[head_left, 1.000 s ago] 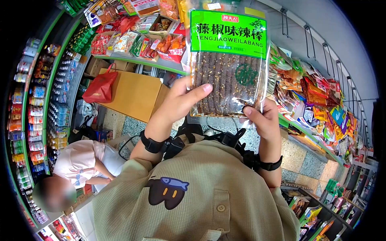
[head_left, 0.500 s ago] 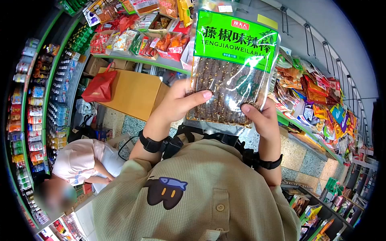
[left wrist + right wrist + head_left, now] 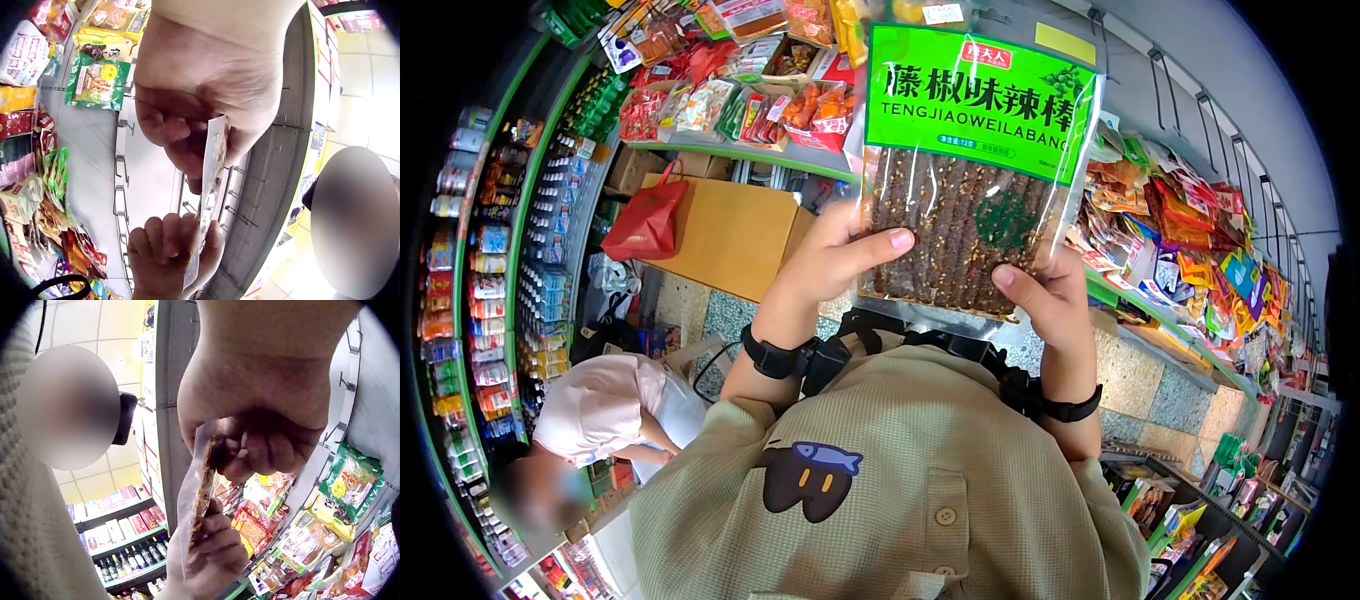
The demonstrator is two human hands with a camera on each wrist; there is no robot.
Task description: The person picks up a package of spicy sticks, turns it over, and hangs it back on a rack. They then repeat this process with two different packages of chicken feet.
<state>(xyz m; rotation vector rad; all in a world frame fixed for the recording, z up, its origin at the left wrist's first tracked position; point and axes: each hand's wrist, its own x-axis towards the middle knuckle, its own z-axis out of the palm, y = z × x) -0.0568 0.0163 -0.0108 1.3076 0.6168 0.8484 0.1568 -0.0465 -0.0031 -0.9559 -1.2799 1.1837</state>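
A clear plastic packet of brown snack sticks [image 3: 950, 220] with a green label is held up in front of my chest, its printed face toward the head camera. My left hand [image 3: 840, 255] grips its lower left side, thumb across the front and fingers behind. At the lower right edge my right hand [image 3: 1050, 300] pinches it the same way. Edge-on, the packet [image 3: 212, 169] shows as a thin strip in the left wrist view, with the curled fingers of both hands on its back. The right wrist view shows the packet [image 3: 200, 487] from its other edge.
Bagged snacks [image 3: 1180, 220] fill a shelf at right, below bare metal hooks [image 3: 1170, 95]. More snack packs [image 3: 700, 105] lie on the shelf ahead, above a cardboard box [image 3: 725, 235] and a red bag [image 3: 645, 220]. A person [image 3: 605, 410] is at left beside bottle shelves [image 3: 550, 260].
The packet has swung and tilted in both hands: it leaned right with glare across its window half a second ago, and now sits slightly further left with less glare. Both hands keep their grip.
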